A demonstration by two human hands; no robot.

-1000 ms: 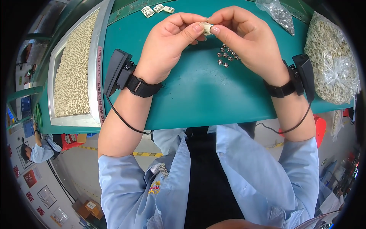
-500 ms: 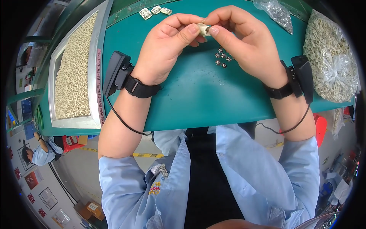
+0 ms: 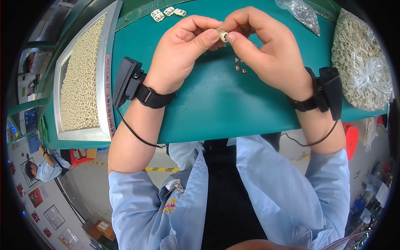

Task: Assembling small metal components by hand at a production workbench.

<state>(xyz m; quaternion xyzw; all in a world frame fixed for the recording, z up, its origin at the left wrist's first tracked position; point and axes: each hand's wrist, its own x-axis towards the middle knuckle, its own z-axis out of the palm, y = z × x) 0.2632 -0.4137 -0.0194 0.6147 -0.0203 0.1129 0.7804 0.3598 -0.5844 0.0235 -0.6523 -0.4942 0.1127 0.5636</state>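
Between my hands, over the far middle of the table, is a small cream-coloured housing. My left hand pinches its left side between thumb and fingers. The thumb and forefinger of my right hand close on its right end; whether they also hold a tiny metal piece cannot be made out. Several small shiny metal pieces lie on the green mat just below, some of them hidden by the right hand. Three cream housings sit near the back edge, beyond my left hand.
At left stands a metal-framed tray packed with rows of cream parts. A clear bag of small metal pieces lies at the back right. Beside my right wrist rests a large bag of cream parts. Another person is far off at left.
The cream housing has been tilted slightly in my fingers. My right hand has shifted a little and covers more of the loose metal pieces. Both hands keep their grip.
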